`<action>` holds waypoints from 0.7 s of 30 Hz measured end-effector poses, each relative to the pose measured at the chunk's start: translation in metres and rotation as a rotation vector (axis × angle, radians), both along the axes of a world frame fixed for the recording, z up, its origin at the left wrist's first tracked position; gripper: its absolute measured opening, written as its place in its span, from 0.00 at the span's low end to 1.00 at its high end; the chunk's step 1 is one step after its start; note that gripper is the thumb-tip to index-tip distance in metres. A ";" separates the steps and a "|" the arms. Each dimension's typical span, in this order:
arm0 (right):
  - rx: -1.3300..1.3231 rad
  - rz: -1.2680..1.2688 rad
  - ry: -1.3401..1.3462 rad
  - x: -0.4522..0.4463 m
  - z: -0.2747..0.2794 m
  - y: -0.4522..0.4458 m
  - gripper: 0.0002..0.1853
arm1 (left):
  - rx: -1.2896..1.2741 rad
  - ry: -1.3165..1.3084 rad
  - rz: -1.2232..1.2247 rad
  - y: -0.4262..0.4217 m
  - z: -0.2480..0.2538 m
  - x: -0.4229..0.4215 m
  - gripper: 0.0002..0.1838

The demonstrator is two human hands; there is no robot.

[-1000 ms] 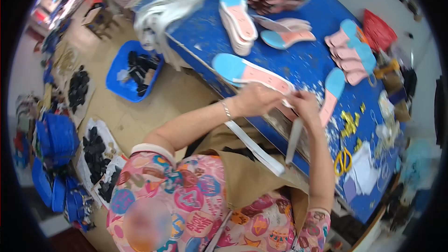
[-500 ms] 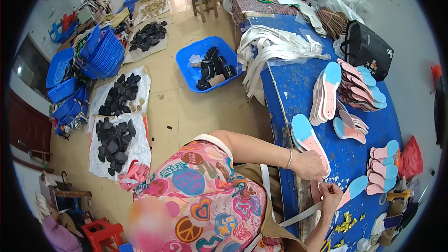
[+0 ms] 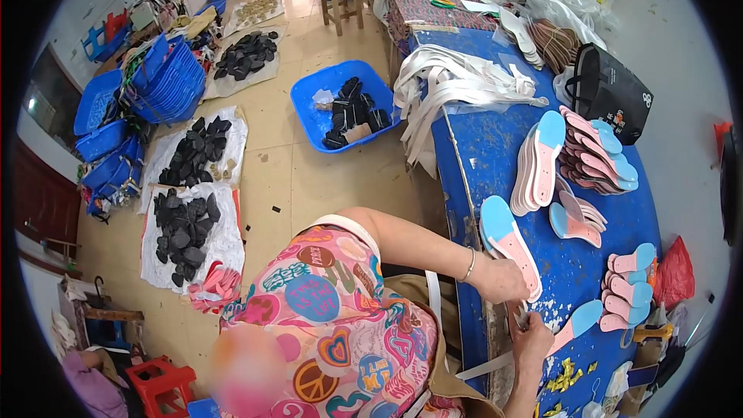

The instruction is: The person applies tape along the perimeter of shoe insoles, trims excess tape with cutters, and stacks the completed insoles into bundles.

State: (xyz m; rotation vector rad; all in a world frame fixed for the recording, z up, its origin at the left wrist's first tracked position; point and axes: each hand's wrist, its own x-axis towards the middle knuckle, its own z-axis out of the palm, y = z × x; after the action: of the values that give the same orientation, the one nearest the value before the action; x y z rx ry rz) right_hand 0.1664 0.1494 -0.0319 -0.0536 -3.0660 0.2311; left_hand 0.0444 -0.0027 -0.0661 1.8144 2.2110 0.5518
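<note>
My left hand [image 3: 501,279], with a bracelet at the wrist, is closed at the table's near edge. Part of a pink insole [image 3: 517,311] shows below its fingers, mostly hidden. Just below, my right hand [image 3: 532,338] is pinched close to it, where a white strip [image 3: 489,368] runs up from my lap. The fingers cover most of the contact. Right beside my left hand lie blue-and-pink insoles [image 3: 511,244], overlapping. Another insole [image 3: 576,325] rests beyond my right hand.
Stacked insoles [image 3: 538,162] and smaller insole pieces [image 3: 631,290] lie on the blue table [image 3: 480,151]. White strips [image 3: 457,85] hang over its edge. Yellow bits [image 3: 566,375] lie near my right hand. A blue basin [image 3: 309,120] of black pieces stands on the floor.
Both hands have shifted slightly left and down in the view and stay close together. My right hand has turned a little, its fingers nearer the left hand. The view has shifted slightly.
</note>
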 end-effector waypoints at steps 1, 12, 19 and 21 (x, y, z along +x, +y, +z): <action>0.005 0.001 0.004 0.002 -0.001 0.004 0.10 | 0.005 0.004 0.001 -0.005 0.010 -0.001 0.17; -0.693 -0.282 0.678 0.010 -0.025 -0.017 0.07 | 0.684 -1.087 0.281 0.050 -0.019 0.029 0.32; -0.991 -0.408 0.685 0.013 -0.046 -0.023 0.07 | 1.006 -1.159 0.299 0.053 -0.017 0.037 0.18; -0.946 -0.413 0.692 0.022 -0.058 -0.025 0.08 | 0.931 -1.159 0.329 0.048 -0.014 0.044 0.18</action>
State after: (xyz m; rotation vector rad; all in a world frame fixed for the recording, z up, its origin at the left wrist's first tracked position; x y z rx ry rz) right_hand 0.1881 0.1242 -0.0899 -0.5097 -1.9696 1.2952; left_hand 0.0888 0.0455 -0.0799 0.8005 1.4027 2.2389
